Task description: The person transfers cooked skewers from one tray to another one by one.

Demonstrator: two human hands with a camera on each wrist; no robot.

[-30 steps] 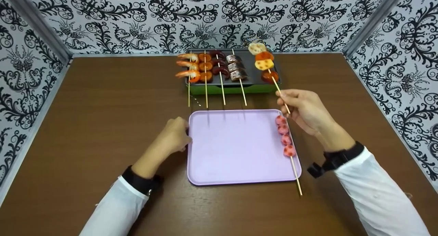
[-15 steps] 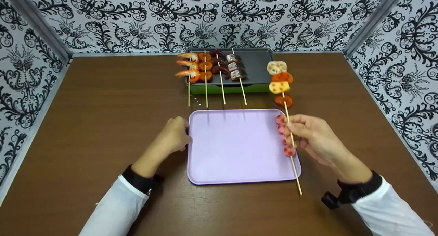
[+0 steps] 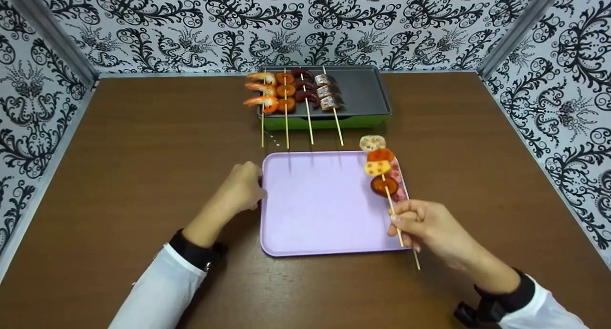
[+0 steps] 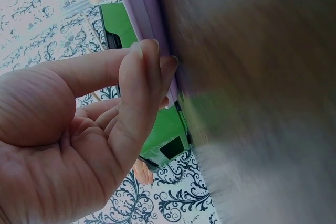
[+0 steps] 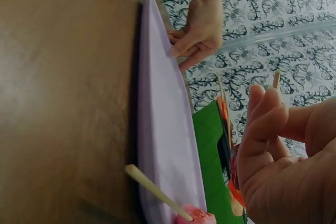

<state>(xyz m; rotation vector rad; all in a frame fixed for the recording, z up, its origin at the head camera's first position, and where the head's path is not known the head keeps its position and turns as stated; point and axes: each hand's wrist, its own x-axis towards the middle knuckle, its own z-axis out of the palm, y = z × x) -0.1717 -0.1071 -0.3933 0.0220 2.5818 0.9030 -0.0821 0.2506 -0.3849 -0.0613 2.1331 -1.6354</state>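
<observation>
Works before a wall (image 3: pixel 286 28) papered in black scrolls, well beyond the fingertips, and over a broad, wood-grained brown table (image 3: pixel 143 128). Grips the left rim of a lilac tray (image 3: pixel 324 205) with the left hand (image 3: pixel 240 188), thumb and fingers closed on the edge, probably to keep the smooth, round-cornered slab from sliding. Has a green grill (image 3: pixel 334 122) with a flat dark top ahead of both sets of fingers, bearing four skewers (image 3: pixel 302 85) side by side, sticks toward the fingers, presumably for easy reach. Pinches another skewer (image 3: pixel 384 185) by its bare stick (image 3: pixel 391 205) with the right hand (image 3: pixel 429 226), thumb against bent fingers, likely to spare the food. Shows, ahead of those fingertips and above the tray's right side, a holed pale slice (image 3: pixel 373 143), an orange piece (image 3: pixel 380 154), a spotted yellow chunk (image 3: pixel 377 168) and a glossy brown round (image 3: pixel 379 188). Partly hidden beneath, beside the same fingers, a pink skewer (image 3: pixel 401 194) along the tray's right edge. Hard to judge any contact between the two.
</observation>
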